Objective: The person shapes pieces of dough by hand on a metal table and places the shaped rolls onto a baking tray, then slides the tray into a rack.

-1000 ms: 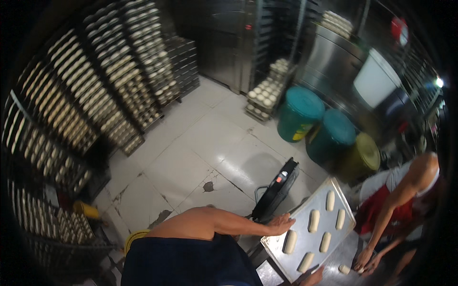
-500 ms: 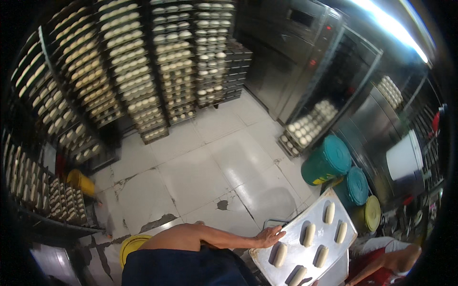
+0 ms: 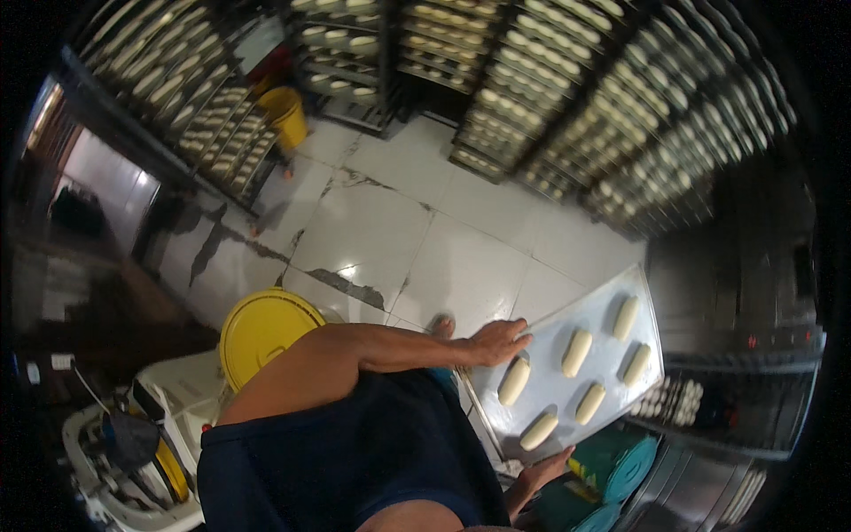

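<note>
A flat metal baking tray [image 3: 551, 388] with several long pale dough rolls [image 3: 576, 353] is held out in front of me, to the right. My left hand [image 3: 496, 343] closes on its left edge, with the thumb and fingertips at the rim. At the near edge, my right hand [image 3: 547, 467] grips the tray; its fingers are partly hidden beneath. The rolls lie apart from each other in two rows, and neither hand touches them.
Tall racks [image 3: 532, 80] full of dough pieces line the far side, with another rack [image 3: 226, 133] at far left. A yellow lidded bucket [image 3: 266, 332] stands by my left arm. Green bins [image 3: 620, 465] sit beyond my right hand. Cracked tiles [image 3: 372, 235] cover the floor.
My view has swung left, bringing the left-hand racks and yellow bucket further in. The tray stays in my hands, and my right hand now shows. The person in red has left the view.
</note>
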`<action>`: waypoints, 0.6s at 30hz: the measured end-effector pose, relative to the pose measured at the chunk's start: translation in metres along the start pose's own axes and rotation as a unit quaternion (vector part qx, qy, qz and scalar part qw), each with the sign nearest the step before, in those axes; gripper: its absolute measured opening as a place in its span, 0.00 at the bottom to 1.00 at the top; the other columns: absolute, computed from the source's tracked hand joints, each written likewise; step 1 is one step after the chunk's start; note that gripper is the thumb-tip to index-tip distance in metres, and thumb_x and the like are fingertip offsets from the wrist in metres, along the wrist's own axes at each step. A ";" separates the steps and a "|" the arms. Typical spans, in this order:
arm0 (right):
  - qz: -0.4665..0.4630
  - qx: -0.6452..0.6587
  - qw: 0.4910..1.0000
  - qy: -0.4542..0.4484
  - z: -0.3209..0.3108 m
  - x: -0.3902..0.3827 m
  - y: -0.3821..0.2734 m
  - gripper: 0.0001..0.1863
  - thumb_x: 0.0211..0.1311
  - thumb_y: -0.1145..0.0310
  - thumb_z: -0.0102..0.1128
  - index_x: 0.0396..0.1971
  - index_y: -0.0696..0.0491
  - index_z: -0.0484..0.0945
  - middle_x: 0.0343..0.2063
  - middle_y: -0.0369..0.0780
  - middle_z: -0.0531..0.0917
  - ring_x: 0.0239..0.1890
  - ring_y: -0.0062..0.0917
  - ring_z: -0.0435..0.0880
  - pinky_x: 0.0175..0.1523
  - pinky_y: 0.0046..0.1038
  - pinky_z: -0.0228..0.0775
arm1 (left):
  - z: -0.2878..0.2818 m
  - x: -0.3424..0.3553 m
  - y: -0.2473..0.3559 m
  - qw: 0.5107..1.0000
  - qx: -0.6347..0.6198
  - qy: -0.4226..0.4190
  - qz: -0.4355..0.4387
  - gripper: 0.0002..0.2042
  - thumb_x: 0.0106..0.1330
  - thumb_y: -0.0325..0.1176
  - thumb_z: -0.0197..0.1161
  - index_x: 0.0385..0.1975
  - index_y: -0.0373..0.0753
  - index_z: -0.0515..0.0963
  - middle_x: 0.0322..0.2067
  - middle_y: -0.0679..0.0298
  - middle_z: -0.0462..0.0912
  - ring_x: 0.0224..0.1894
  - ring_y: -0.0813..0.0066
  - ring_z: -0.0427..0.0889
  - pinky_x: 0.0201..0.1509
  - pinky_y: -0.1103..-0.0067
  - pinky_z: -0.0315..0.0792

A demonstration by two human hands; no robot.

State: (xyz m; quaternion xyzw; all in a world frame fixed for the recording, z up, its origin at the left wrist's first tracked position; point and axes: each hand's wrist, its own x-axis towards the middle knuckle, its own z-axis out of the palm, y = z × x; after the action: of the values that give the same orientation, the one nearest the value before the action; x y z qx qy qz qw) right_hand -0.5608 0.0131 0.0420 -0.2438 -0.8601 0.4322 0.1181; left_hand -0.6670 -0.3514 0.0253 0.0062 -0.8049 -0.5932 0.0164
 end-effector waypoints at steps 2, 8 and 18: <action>-0.008 0.145 0.973 -0.178 0.047 0.027 -0.052 0.39 0.81 0.43 0.38 0.71 0.66 0.62 0.66 0.56 0.71 0.66 0.42 0.72 0.70 0.40 0.64 | -0.028 0.015 -0.031 0.997 0.047 0.064 0.025 0.17 0.76 0.46 0.52 0.40 0.34 0.69 0.29 0.42 0.80 0.37 0.35 0.80 0.42 0.52 0.72; 0.121 0.312 0.872 -0.356 0.257 0.118 -0.124 0.34 0.80 0.46 0.44 0.70 0.59 0.66 0.65 0.44 0.74 0.67 0.36 0.72 0.72 0.38 0.61 | -0.146 0.033 -0.066 0.951 0.021 0.258 -0.170 0.14 0.76 0.43 0.52 0.42 0.35 0.71 0.31 0.42 0.81 0.36 0.36 0.80 0.42 0.53 0.74; 0.158 0.164 0.807 -0.545 0.612 0.071 -0.254 0.32 0.75 0.48 0.55 0.66 0.58 0.72 0.63 0.42 0.77 0.63 0.32 0.75 0.69 0.35 0.64 | -0.287 -0.013 -0.182 0.789 0.035 0.520 -0.324 0.16 0.77 0.42 0.50 0.38 0.33 0.71 0.32 0.37 0.81 0.38 0.33 0.80 0.43 0.50 0.70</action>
State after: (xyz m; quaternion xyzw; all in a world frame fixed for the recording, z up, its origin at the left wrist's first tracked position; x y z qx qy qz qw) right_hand -0.9552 -0.4989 -0.1214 -0.0774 -0.6493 0.6413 -0.4015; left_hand -0.6456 -0.6785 -0.0635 0.5750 -0.6454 -0.4422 0.2395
